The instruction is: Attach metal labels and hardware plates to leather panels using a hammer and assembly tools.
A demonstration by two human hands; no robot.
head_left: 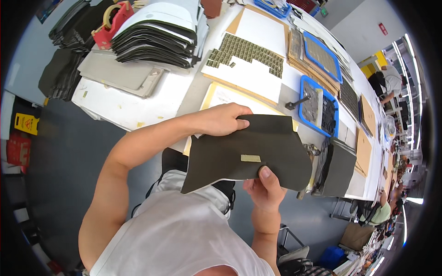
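Observation:
I hold a dark curved piece of material (244, 154) up in front of me with both hands. A small pale rectangular tag (250, 158) sits on its face near the middle. My left hand (224, 118) grips the upper left edge of the piece. My right hand (264, 187) grips the lower edge from below, its thumb pressed on the dark face just under the tag. The piece hides part of the table behind it.
A long white table (138, 103) carries stacks of dark and white cut pieces (154, 34), a sheet with rows of small tags (246, 50), blue trays (317, 106) and a pile of dark pieces (338, 168). Other people work far right (389, 83).

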